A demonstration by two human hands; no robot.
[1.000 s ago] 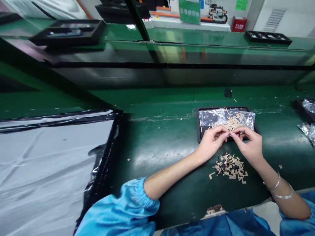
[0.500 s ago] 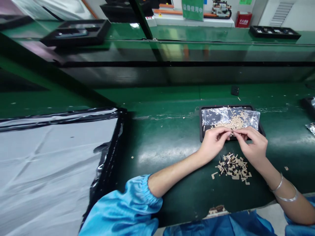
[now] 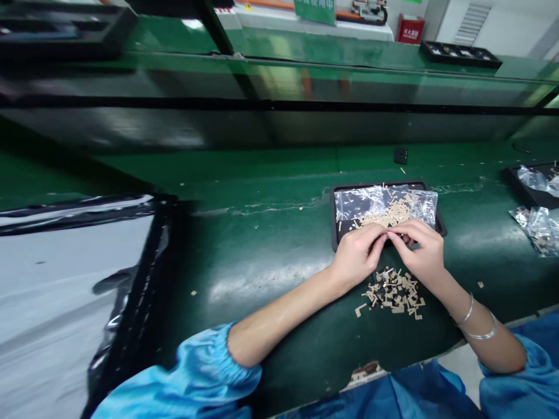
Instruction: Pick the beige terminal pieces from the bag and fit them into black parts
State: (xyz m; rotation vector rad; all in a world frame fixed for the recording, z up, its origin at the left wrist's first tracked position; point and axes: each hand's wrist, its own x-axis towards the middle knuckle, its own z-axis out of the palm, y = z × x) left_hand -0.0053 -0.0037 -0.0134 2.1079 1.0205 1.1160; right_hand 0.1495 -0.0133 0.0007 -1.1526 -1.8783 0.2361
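Note:
My left hand [image 3: 358, 254] and my right hand [image 3: 420, 247] meet fingertip to fingertip over the front edge of a black tray [image 3: 334, 230]. Both are pinched closed; whatever lies between the fingertips is too small to make out. In the tray lies a clear plastic bag [image 3: 361, 201] with many small tan pieces [image 3: 395, 212] on and around it. On the green table just below my hands is a loose pile of small tan and dark parts [image 3: 393, 291].
A large grey sheet with black edging [image 3: 65, 279] covers the left side. At the right edge are another black tray [image 3: 519, 185] and a bag of small parts [image 3: 539, 233]. A small black block [image 3: 400, 155] sits behind the tray. A shelf [image 3: 371, 55] crosses the back.
The view has swung to the right, so the scene sits further left and more of the right-hand tray and bag shows. My hands keep the same pinched pose over the tray.

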